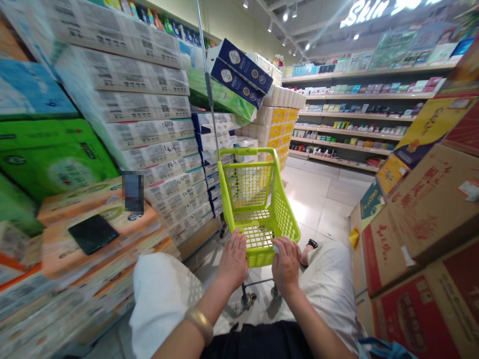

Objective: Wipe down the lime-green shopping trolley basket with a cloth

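A lime-green plastic shopping cart (285, 212) stands directly in front of me, between my knees. Its perforated basket holds nothing that I can see. My left hand (232, 260) is closed over the near rim, left of the middle, with its fingers bent over the edge. On the right end of the same rim, my right hand (287, 262) is closed, and a small white tissue-like piece (276, 249) shows by its thumb and fingers. The palms and most fingertips are hidden.
Tall stacks of wrapped paper packs (149, 104) rise on the left. A black phone-like slab (93, 234) lies on orange packs (56, 249). Cardboard cartons (422, 214) line the right side. Stocked shelves (348, 117) stand beyond the tiled aisle (314, 184). A thin metal pole (205, 60) rises from the cart.
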The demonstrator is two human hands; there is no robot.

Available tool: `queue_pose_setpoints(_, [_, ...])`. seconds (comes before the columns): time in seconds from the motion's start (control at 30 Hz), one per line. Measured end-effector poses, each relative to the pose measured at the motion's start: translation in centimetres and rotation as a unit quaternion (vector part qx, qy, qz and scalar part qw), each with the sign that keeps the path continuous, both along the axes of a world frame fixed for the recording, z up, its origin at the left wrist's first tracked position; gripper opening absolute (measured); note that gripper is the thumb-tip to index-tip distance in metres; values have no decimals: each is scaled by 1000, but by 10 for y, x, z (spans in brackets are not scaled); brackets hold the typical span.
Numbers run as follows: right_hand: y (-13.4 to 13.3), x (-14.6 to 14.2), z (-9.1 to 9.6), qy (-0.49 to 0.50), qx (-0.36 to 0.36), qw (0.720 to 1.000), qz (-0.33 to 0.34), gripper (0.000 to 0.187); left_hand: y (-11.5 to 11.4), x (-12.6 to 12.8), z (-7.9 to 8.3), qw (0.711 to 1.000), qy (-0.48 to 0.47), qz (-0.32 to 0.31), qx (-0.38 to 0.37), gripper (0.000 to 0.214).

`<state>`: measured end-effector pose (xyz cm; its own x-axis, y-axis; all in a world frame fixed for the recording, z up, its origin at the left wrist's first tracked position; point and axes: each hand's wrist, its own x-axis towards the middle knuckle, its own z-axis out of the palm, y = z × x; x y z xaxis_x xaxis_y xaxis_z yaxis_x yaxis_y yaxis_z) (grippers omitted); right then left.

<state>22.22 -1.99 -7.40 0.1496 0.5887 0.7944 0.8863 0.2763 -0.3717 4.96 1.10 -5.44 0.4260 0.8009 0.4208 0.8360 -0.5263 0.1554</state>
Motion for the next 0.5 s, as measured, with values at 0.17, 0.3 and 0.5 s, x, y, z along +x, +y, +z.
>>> queue_pose_setpoints(0.17, [1,-44,6,-17,-22,995,92,42,2,0,-4,1000,-10,-6,-4,56])
queue_pose_setpoints(0.3, [0,-42,6,-38,-23,991,123,42,1,-4,-2,1000,0,-9,-8,56])
queue_pose_setpoints(0.5, [1,23,-4,-16,6,1000,5,36,-2,-1,0,1000,11,-8,-6,57])
